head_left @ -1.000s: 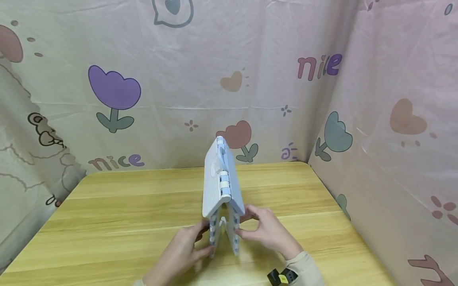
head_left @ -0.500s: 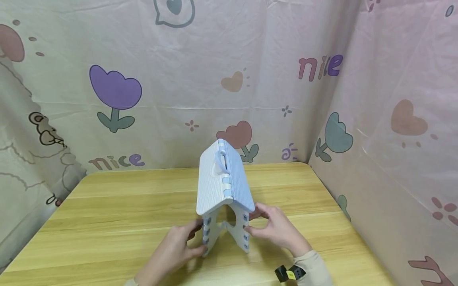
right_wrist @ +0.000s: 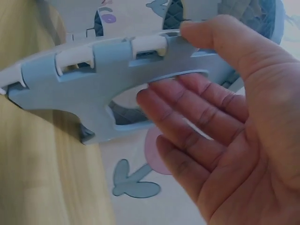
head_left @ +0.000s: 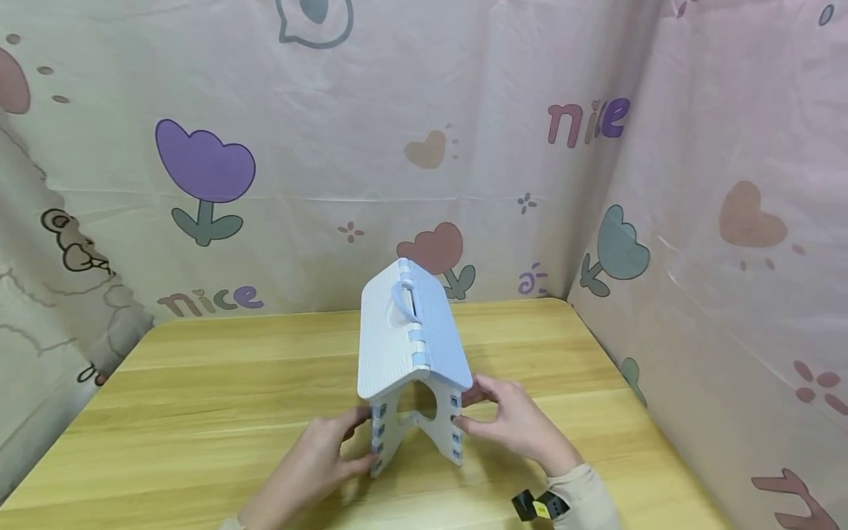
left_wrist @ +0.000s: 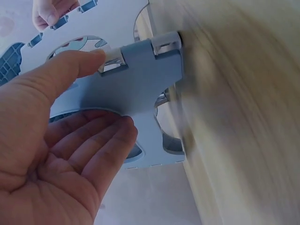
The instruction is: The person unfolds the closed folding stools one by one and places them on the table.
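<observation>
Head view: a white and pale-blue folding step stool [head_left: 411,346] stands between the two hands, part-spread on the worktop [head_left: 218,390] like a small gabled roof. Its ribbed white top panel [head_left: 384,353] slopes down toward the left hand [head_left: 321,449] and its blue top panel [head_left: 442,335] toward the right hand [head_left: 506,419]; the carry handle [head_left: 399,298] lies on the ridge, above and beyond both hands. Each hand is clamped on the leg panel nearest it, thumb at the near hinged edge and fingers at the outer face. This symmetrical hold, low on the legs, presumably steadies the stool and lets the spread of the panels be governed from both sides at once.

Left and right wrist views: the left thumb [left_wrist: 96,60] rests beside a hinge tab, with the fingertips by the cutout below it; the right thumb [right_wrist: 191,32] is placed likewise, its fingertips at the rim of an elongated cutout. The cutouts probably offer a convenient edge to hold; how firmly the fingertips press cannot be told.

Hidden or uncertain: in the head view, the top panels conceal the far legs, and most fingertips are lost behind the leg panels. The left sleeve is nearly cut off at the lower border. The black-and-yellow piece [head_left: 539,506] near the right cuff [head_left: 573,482] is too small to identify.
</observation>
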`<action>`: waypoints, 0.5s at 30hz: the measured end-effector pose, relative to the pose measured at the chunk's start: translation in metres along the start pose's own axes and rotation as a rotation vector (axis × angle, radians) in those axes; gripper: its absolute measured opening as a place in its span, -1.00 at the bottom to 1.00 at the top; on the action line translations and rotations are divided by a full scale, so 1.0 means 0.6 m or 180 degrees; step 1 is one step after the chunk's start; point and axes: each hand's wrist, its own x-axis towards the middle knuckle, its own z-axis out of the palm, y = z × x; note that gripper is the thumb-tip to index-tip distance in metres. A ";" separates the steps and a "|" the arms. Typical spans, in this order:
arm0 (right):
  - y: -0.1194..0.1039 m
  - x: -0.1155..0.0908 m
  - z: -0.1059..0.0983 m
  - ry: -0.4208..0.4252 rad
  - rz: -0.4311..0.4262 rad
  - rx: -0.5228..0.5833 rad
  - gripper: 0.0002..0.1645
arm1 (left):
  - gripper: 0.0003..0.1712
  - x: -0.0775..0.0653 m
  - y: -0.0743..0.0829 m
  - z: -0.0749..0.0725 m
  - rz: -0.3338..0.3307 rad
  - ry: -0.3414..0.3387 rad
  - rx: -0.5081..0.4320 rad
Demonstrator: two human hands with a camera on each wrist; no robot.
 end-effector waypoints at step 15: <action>-0.041 0.016 -0.104 0.0502 -0.0234 -0.0388 -0.43 | -0.33 0.036 0.016 -0.127 0.0022 0.0817 0.0355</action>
